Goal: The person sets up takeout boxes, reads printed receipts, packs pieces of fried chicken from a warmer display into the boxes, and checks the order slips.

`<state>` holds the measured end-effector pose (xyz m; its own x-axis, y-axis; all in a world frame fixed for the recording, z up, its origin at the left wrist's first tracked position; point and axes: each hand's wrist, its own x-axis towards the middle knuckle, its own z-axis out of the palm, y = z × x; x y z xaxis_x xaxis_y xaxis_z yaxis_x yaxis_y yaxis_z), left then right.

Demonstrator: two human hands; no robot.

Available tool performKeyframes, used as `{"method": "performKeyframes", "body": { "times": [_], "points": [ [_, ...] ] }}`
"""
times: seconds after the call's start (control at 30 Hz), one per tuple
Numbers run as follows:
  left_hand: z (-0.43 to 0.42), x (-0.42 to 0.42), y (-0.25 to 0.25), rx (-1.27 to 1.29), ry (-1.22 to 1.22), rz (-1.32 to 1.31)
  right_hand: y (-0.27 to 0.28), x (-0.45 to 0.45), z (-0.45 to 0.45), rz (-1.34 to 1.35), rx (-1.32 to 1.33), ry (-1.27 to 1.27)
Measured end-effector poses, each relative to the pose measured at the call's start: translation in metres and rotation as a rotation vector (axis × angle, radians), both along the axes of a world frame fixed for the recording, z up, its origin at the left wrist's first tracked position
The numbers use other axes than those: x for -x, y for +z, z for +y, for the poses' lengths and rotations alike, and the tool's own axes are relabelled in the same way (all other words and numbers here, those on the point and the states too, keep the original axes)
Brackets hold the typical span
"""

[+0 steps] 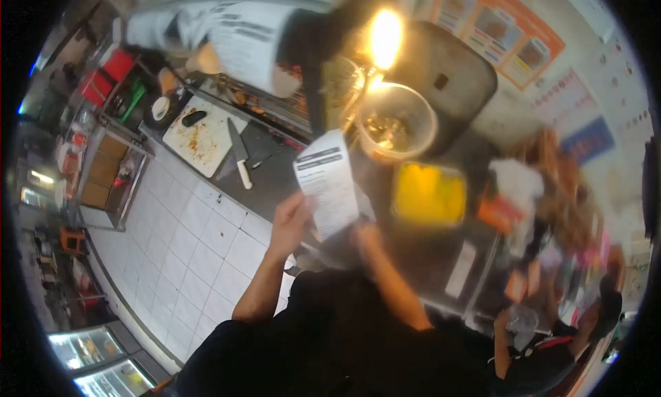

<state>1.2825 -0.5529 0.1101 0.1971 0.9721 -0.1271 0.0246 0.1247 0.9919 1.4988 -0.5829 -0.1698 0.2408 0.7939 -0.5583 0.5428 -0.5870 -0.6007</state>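
The sheet of printed paper [329, 190] was up off the counter [272, 180], in front of the person's chest, its print tilted toward the eyes. The left hand [292, 218] had its lower left edge nipped between thumb and fingers. The right hand [366, 233] was at the lower right corner, but it was smeared by blur, so whether it gripped the sheet I could not tell.

It looked like thin slip paper (the sort that curls on its own), so it would probably weigh next to nothing, bend easily, crease under a hard squeeze and tear if tugged. The side edges seemed the best places to hold it, with a light pinch that left the print uncovered.

The counter was dark and busy. A white cutting board [217, 132] lay on it, specked with scraps, and a knife [237, 142] with a pale handle lay just beside it. Farther right stood a clear tub [375, 149] near a glaring light [386, 39], with a yellow container [430, 194] close by.

Pale tiles [186, 259] covered the floor, an orange poster [496, 29] hung on the wall, and at the lower right another person's hand [501, 321] was beside some clear plastic [525, 321].
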Motion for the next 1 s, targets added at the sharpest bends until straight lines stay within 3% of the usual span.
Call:
{"method": "performKeyframes", "body": {
  "times": [0.03,0.1,0.17,0.27,0.33,0.37,0.4,0.47,0.53,0.57,0.6,0.63,0.67,0.7,0.73,0.77,0.8,0.83,0.87,0.93,0.97,1.0],
  "points": [
    [-0.005,-0.013,0.003,0.04,0.067,-0.054,0.045,0.018,0.005,0.426,0.015,-0.554],
    [-0.011,-0.031,-0.01,0.015,0.175,-0.055,0.014,0.011,0.022,0.381,0.144,-0.335],
    [-0.018,-0.038,-0.027,0.021,0.231,-0.041,0.004,0.003,0.023,0.272,-0.038,-0.055],
    [-0.022,-0.046,-0.051,0.032,0.259,-0.057,-0.028,-0.001,0.011,-0.446,-0.165,0.431],
    [-0.021,-0.05,-0.064,0.029,0.26,-0.066,-0.047,-0.015,-0.001,-0.232,-0.234,0.388],
    [-0.02,-0.052,-0.069,0.029,0.258,-0.068,-0.011,-0.027,-0.014,-0.066,-0.316,-0.005],
    [-0.02,-0.053,-0.074,0.023,0.255,-0.064,-0.039,-0.034,-0.019,0.068,-0.383,-0.079],
    [-0.014,-0.052,-0.083,-0.001,0.216,-0.054,-0.001,-0.081,-0.027,0.174,-0.057,0.273],
    [-0.005,-0.057,-0.089,0.009,0.167,-0.093,0.082,-0.161,-0.038,0.571,0.151,0.482],
    [0.001,-0.06,-0.091,0.023,0.14,-0.125,0.128,-0.208,-0.04,0.737,0.211,0.493],
    [0.004,-0.076,-0.086,0.084,0.253,-0.145,0.147,-0.258,-0.047,0.887,0.1,0.52],
    [0.008,-0.088,-0.082,0.146,0.365,-0.164,0.23,-0.312,-0.041,0.842,0.148,0.355],
    [0.011,-0.094,-0.084,0.149,0.348,-0.164,0.184,-0.374,-0.053,0.983,-0.016,0.167],
    [0.015,-0.096,-0.084,0.139,0.341,-0.06,0.201,-0.434,-0.053,0.758,-0.203,0.035],
    [0.019,-0.115,-0.074,0.157,0.332,-0.108,0.219,-0.496,-0.051,0.276,-0.343,-0.039],
    [0.022,-0.135,-0.064,0.176,0.323,-0.155,0.232,-0.551,-0.05,-0.571,-0.255,0.004],
    [0.027,-0.143,-0.065,0.177,0.309,-0.152,0.239,-0.601,-0.045,-1.102,-0.093,-0.036],
    [0.029,-0.146,-0.069,0.163,0.277,-0.011,0.25,-0.644,-0.048,-0.95,-0.247,-0.47],
    [0.031,-0.163,-0.062,0.174,0.25,-0.057,0.262,-0.687,-0.052,-0.784,-0.527,-0.883],
    [0.036,-0.192,-0.051,0.191,0.215,-0.095,0.308,-0.701,-0.038,-0.814,-0.536,-1.064],
    [0.037,-0.203,-0.048,0.226,0.185,-0.07,0.293,-0.72,-0.029,-0.811,-0.524,-1.068],
    [0.038,-0.21,-0.047,0.261,0.156,-0.043,0.269,-0.738,-0.02,-1.092,-0.569,-0.833]
  ]
}}
